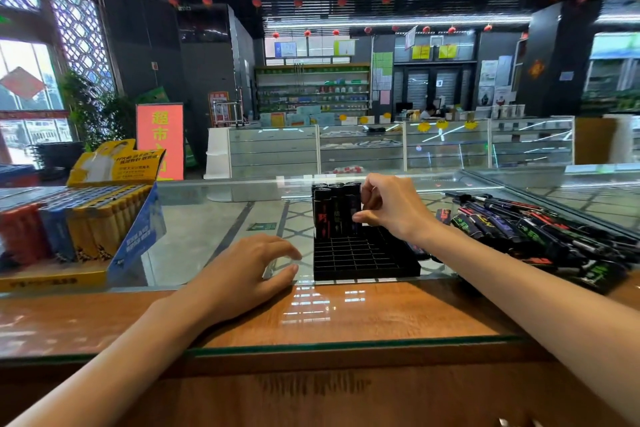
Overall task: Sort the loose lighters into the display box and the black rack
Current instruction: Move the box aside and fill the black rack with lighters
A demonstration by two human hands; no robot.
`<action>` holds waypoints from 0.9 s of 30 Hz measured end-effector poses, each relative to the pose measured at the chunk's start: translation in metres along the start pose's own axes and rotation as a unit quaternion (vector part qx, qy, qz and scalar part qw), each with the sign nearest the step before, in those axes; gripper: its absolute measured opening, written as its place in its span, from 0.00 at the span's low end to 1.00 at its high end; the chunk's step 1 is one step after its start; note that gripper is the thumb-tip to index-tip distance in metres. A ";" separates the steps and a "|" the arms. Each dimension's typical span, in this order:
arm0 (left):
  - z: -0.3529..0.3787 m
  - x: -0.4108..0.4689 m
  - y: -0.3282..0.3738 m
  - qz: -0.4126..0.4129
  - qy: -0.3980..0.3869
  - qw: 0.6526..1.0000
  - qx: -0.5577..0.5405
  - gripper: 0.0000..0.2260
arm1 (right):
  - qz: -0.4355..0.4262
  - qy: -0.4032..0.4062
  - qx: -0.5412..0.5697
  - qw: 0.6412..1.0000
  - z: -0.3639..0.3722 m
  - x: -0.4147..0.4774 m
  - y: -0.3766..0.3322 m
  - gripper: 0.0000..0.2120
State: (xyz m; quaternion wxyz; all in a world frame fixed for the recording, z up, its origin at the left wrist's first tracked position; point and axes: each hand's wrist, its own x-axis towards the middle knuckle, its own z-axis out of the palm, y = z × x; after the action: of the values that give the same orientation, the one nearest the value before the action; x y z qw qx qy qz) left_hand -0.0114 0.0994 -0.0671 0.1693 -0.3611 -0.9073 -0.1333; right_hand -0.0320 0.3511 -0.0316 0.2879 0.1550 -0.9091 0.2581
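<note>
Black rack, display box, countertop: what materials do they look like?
Black rack: likely moulded plastic, matte; thin even grid walls, little shine. Display box: probably printed cardboard; folded-up lid flap, flat printed panels. Countertop: glass sheet over wood-grain; greenish edge line and crisp light reflections show the glass. Solid wood or laminate underneath, cannot tell.

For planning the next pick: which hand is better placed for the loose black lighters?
Probably the right hand: the loose black lighters lie right of the black rack; the left hand rests on its left.

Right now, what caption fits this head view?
Right hand pinches a black lighter in the black grid rack, left hand idle.
</note>
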 end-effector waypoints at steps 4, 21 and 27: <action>-0.004 -0.003 0.003 0.012 0.014 1.000 -0.005 0.13 | 0.016 -0.015 0.017 1.000 -0.016 -0.007 -0.004 0.11; 0.017 0.109 0.161 0.048 -0.006 0.998 -0.042 0.14 | 0.277 0.012 -0.181 0.944 -0.215 -0.185 0.176 0.34; 0.031 0.121 0.178 -0.022 -0.064 0.996 -0.048 0.17 | 0.248 0.041 -0.201 0.947 -0.213 -0.192 0.180 0.13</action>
State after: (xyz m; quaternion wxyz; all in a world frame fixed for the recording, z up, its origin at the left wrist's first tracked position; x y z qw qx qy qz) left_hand 0.0244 0.3097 -0.0248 0.0898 -0.3563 -0.9167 -0.1572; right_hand 0.1355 0.6431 -0.0666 0.2773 -0.1472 -0.9392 0.1390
